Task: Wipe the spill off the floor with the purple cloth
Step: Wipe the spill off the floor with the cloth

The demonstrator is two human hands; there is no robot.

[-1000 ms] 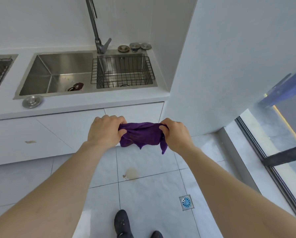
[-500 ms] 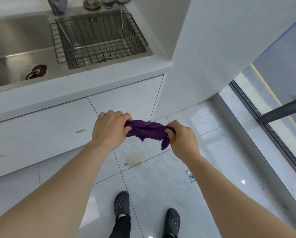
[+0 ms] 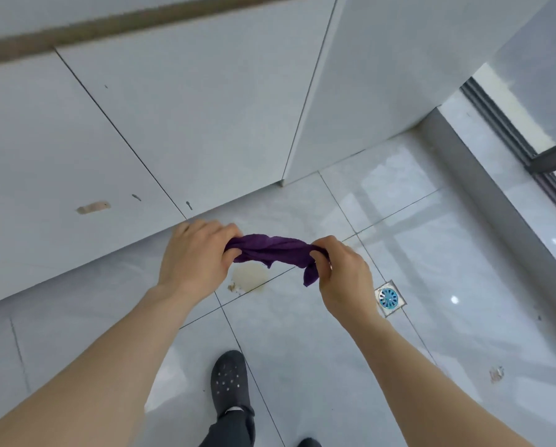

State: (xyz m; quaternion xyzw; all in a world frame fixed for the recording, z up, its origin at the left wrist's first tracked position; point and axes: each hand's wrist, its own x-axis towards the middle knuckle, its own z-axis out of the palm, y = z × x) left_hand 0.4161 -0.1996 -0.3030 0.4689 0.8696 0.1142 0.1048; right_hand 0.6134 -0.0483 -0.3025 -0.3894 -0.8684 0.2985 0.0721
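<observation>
The tiled floor (image 3: 302, 366) fills the lower part of the head view, with the white cabinet fronts (image 3: 173, 124) rising behind it and a window track (image 3: 508, 130) at the right. On the floor, close in front of the cabinet base, lies the spill (image 3: 249, 276): a pale brown patch beside a grout line, with small darker specks at its near-left edge. A blue floor drain (image 3: 388, 298) sits to its right, apart from it. Your dark shoe (image 3: 228, 380) stands nearer to you than the spill.

You hold the purple cloth (image 3: 271, 250) in the air above the spill, bunched into a twisted band. Your left hand (image 3: 199, 256) is clenched on its left end; your right hand (image 3: 342, 279) pinches its right end, a loose corner hanging below.

The cloth does not yet touch the floor. Before you lower it, open the bunch so that a broad flat face meets the tile. Bring it down over the whole patch, and press evenly. Stroke from the outer edge inward, so the liquid likely gathers rather than spreads into the grout. Catch the specks on the near-left side too.
</observation>
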